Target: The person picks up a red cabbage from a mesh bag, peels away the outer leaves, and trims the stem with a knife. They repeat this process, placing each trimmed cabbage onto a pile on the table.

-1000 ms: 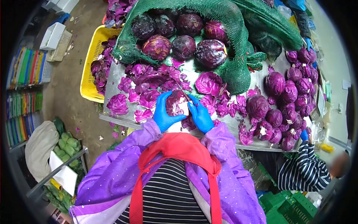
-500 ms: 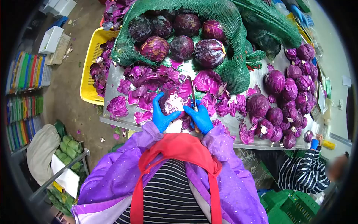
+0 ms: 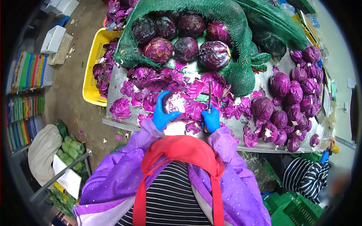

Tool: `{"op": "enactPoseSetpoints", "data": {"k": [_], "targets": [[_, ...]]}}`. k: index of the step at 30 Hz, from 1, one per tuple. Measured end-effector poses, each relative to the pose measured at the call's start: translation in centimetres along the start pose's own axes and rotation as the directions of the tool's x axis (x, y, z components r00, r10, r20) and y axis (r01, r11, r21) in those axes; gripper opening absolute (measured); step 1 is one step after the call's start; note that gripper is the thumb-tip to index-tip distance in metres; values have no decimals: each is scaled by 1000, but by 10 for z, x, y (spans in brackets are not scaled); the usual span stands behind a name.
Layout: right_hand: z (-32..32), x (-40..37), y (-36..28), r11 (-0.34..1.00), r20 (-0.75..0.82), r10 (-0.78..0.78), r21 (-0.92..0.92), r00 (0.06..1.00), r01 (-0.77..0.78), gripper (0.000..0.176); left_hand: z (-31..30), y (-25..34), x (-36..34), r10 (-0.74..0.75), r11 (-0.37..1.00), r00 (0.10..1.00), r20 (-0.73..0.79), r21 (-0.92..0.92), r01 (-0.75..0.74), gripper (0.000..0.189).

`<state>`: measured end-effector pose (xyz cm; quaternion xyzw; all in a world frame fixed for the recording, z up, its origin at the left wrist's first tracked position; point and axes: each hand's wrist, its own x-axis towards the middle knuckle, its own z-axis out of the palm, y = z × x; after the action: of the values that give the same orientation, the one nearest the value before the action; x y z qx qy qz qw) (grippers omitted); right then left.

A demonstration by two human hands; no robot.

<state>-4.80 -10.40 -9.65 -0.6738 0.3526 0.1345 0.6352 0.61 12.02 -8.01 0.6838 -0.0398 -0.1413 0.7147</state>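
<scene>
My left hand [image 3: 162, 113], in a blue glove, curves around the left and near side of a red cabbage [image 3: 174, 103], whose pale cut base faces up. My right hand [image 3: 212, 119], also gloved in blue, is closed on the handle of a knife [image 3: 210, 96]. The narrow blade points away from me, to the right of the cabbage and apart from it. Loose purple leaves [image 3: 196, 109] lie around both hands on the metal table [image 3: 175, 130].
Beyond my hands, a green net bag [image 3: 241, 77] gapes around several red cabbages [image 3: 215, 55]. More cabbages [image 3: 280, 83] are heaped at the right. A yellow crate [image 3: 89, 84] of leaves stands left of the table. Another person in a striped sleeve [image 3: 303, 174] is at the right.
My right hand and the knife have moved right, away from the cabbage. My left hand stays around the cabbage. The other person's arm has shifted slightly right and down.
</scene>
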Motion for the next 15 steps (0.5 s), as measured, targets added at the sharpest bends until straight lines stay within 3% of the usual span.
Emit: {"op": "enactPoseSetpoints", "data": {"k": [1, 4, 5, 6, 8, 9, 10, 12, 13, 14, 15], "targets": [[-4, -1, -11, 995, 13, 83, 47, 996, -83, 30, -9, 6, 11, -60, 994, 993, 99, -86, 68, 97], [-16, -2, -25, 879, -63, -381, -334, 922, 340, 39, -27, 26, 40, -84, 996, 921, 379, 29, 79, 99], [-20, -3, -35, 857, -20, -385, -380, 923, 349, 41, -31, 30, 49, -109, 994, 883, 457, 28, 109, 100], [-18, 0, -38, 891, -32, -420, -203, 907, 405, 44, -33, 35, 56, -98, 992, 853, 513, 123, 40, 100], [-8, -21, -86, 741, 61, -596, -343, 800, 578, 52, -37, 46, 70, -101, 947, 784, 613, 299, -113, 100], [1, -15, -90, 679, 177, -633, -341, 754, 650, 55, -35, 50, 74, -53, 949, 756, 652, 268, -165, 100], [9, -8, -95, 615, 289, -658, -327, 696, 717, 58, -32, 52, 73, -84, 965, 783, 617, 247, -92, 100], [17, 6, -105, 701, 383, -495, -355, 780, 619, 53, -26, 56, 71, -145, 981, 826, 545, 191, 46, 100], [17, 11, -110, 770, 412, -376, -360, 830, 528, 51, -21, 51, 61, -134, 988, 901, 412, 131, 87, 98], [16, 15, -114, 826, 436, -252, -368, 864, 427, 50, -18, 50, 49, -209, 960, 942, 264, 237, 146, 98], [13, 12, -119, 801, 432, -203, -443, 879, 403, 47, -10, 47, 34, -117, 969, 983, 139, 231, 83, 98]]}}
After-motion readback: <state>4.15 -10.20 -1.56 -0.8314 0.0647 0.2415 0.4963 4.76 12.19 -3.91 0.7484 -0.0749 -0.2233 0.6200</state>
